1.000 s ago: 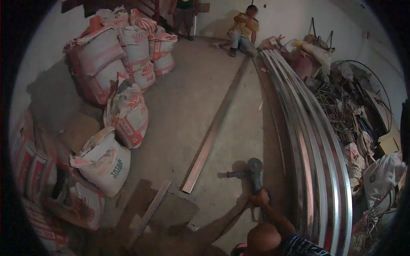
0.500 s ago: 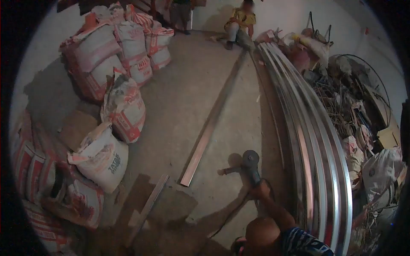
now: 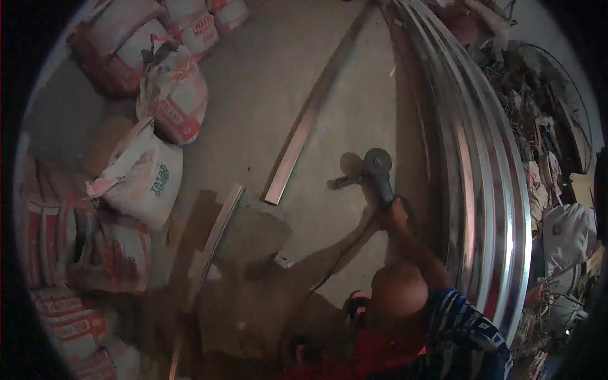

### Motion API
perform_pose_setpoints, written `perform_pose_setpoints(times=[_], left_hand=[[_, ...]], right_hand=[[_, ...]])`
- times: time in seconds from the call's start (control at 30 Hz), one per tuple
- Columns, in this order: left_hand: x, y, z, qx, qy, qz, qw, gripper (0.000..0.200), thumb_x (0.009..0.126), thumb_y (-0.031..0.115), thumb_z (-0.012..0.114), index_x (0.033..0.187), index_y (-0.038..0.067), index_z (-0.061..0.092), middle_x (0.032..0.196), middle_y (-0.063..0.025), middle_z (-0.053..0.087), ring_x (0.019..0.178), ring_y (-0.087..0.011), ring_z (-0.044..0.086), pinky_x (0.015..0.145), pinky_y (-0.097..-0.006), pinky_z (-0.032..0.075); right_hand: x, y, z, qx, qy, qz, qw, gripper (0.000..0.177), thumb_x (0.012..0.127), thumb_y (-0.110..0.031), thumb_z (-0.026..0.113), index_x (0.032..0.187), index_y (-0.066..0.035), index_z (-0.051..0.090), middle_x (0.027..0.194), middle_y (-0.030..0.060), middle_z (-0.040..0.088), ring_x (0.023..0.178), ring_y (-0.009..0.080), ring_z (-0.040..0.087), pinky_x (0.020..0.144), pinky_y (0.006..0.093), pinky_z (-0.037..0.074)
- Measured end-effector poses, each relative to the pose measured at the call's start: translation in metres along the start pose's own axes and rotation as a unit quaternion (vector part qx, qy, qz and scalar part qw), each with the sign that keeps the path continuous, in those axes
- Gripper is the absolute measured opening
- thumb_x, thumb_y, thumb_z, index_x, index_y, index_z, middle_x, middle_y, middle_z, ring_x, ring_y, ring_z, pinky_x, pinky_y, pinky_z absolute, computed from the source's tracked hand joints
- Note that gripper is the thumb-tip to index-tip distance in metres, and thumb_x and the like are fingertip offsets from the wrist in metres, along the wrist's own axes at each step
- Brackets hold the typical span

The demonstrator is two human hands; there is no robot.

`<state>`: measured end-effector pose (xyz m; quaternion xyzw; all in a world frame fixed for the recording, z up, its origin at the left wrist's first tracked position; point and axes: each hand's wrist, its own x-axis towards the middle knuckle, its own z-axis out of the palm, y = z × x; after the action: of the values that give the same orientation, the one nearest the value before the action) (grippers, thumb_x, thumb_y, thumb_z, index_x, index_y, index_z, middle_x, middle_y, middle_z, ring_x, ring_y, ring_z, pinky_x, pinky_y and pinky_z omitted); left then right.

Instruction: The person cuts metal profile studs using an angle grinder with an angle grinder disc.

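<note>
My right hand (image 3: 394, 214) is wrapped round the rear body of an angle grinder (image 3: 379, 185). The grinder's round disc (image 3: 378, 162) points away from me, and its side handle sticks out to the left. A dark power cord (image 3: 337, 261) trails from it down across the floor. Left of the grinder, apart from it, lies the near end of a long metal channel (image 3: 288, 164). A shorter metal strip (image 3: 218, 231) lies nearer to me, further left, its lower part in shadow. I cannot see my left hand.
Long shiny metal profiles (image 3: 472, 164) lie side by side along the right. Beyond them is a heap of scrap and sacks (image 3: 570, 234). Red-and-white bags (image 3: 174, 95) and a white sack (image 3: 142, 174) line the left. My bent knee (image 3: 400, 288) is at the bottom.
My view has tilted down, so the floor things sit higher and the people at the back have left the frame. My right hand still grips the grinder.
</note>
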<state>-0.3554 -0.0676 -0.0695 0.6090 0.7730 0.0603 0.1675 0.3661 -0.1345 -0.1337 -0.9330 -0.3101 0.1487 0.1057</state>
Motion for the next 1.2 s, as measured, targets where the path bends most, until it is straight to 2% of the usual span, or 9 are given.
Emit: perform_pose_setpoints(times=[0.07,0.17,0.27,0.47,0.57,0.87,1.07,1.17,1.2], left_hand=[[-0.006,-0.013,-0.002,0.010,0.003,0.000,1.000,0.047,0.081,0.031,0.076,0.114,0.004,0.059,0.113,-0.0184,0.062,0.110,-0.0307,0.060,0.087,-0.0438,0.050],[-0.013,-0.029,0.000,0.023,0.007,0.000,1.000,0.047,0.080,0.031,0.076,0.114,0.004,0.059,0.113,-0.0185,0.062,0.109,-0.0311,0.060,0.087,-0.0441,0.050],[-0.020,-0.045,-0.002,0.034,0.013,0.000,0.999,0.047,0.080,0.032,0.077,0.113,0.004,0.059,0.112,-0.0186,0.062,0.109,-0.0314,0.060,0.086,-0.0444,0.050],[-0.032,-0.070,-0.005,0.049,0.016,0.005,0.999,0.047,0.079,0.032,0.077,0.112,0.004,0.059,0.111,-0.0187,0.063,0.108,-0.0322,0.060,0.086,-0.0449,0.050],[-0.034,-0.076,-0.007,0.056,0.015,0.007,0.998,0.046,0.079,0.032,0.077,0.111,0.004,0.059,0.110,-0.0187,0.063,0.108,-0.0325,0.060,0.085,-0.0452,0.050],[-0.039,-0.092,-0.009,0.071,0.015,0.016,0.997,0.046,0.078,0.033,0.077,0.110,0.004,0.060,0.108,-0.0189,0.063,0.106,-0.0336,0.061,0.084,-0.0461,0.050],[-0.039,-0.099,-0.010,0.073,0.013,0.039,0.996,0.046,0.078,0.034,0.078,0.109,0.004,0.060,0.107,-0.0190,0.064,0.105,-0.0343,0.061,0.083,-0.0466,0.051],[-0.028,-0.086,-0.017,0.096,-0.045,0.023,0.994,0.046,0.077,0.034,0.078,0.108,0.004,0.060,0.107,-0.0191,0.064,0.105,-0.0347,0.062,0.083,-0.0469,0.051],[-0.024,-0.068,-0.027,0.120,-0.093,-0.014,0.988,0.050,0.076,0.036,0.079,0.110,0.004,0.060,0.106,-0.0193,0.065,0.104,-0.0353,0.062,0.084,-0.0471,0.050]], right_hand=[[0.001,0.002,-0.009,-0.038,-0.031,-0.021,0.999,0.076,0.073,-0.044,0.076,0.125,0.002,0.045,0.116,0.0242,0.059,0.108,0.0428,0.061,0.091,0.0487,0.052],[0.006,0.003,-0.012,-0.039,-0.001,-0.028,0.999,0.079,0.071,-0.044,0.078,0.126,0.002,0.042,0.116,0.0239,0.058,0.105,0.0427,0.062,0.088,0.0500,0.052],[0.017,0.029,0.012,-0.020,0.011,-0.083,0.996,0.082,0.072,-0.042,0.077,0.129,0.002,0.039,0.116,0.0247,0.058,0.106,0.0427,0.062,0.087,0.0511,0.052],[0.006,0.016,0.005,-0.002,-0.003,-0.041,0.999,0.080,0.074,-0.038,0.076,0.132,0.000,0.036,0.118,0.0254,0.057,0.110,0.0426,0.060,0.088,0.0506,0.052],[0.008,0.021,0.013,-0.019,0.019,-0.060,0.998,0.080,0.073,-0.036,0.077,0.132,0.000,0.036,0.118,0.0243,0.057,0.111,0.0415,0.060,0.090,0.0505,0.051],[0.009,0.013,0.000,0.023,-0.033,-0.007,0.999,0.077,0.068,-0.039,0.081,0.124,-0.002,0.042,0.122,0.0220,0.058,0.114,0.0403,0.060,0.094,0.0491,0.049],[0.019,0.026,0.018,0.012,-0.002,-0.049,0.999,0.075,0.070,-0.043,0.078,0.124,-0.005,0.043,0.113,0.0214,0.063,0.106,0.0431,0.063,0.089,0.0501,0.051],[0.008,0.011,0.007,0.007,-0.006,-0.029,1.000,0.075,0.071,-0.045,0.077,0.124,-0.004,0.044,0.116,0.0213,0.062,0.106,0.0430,0.063,0.087,0.0507,0.052],[0.011,0.015,0.013,0.011,0.008,-0.057,0.998,0.072,0.071,-0.043,0.076,0.123,-0.003,0.046,0.116,0.0213,0.062,0.108,0.0425,0.062,0.089,0.0503,0.051]])
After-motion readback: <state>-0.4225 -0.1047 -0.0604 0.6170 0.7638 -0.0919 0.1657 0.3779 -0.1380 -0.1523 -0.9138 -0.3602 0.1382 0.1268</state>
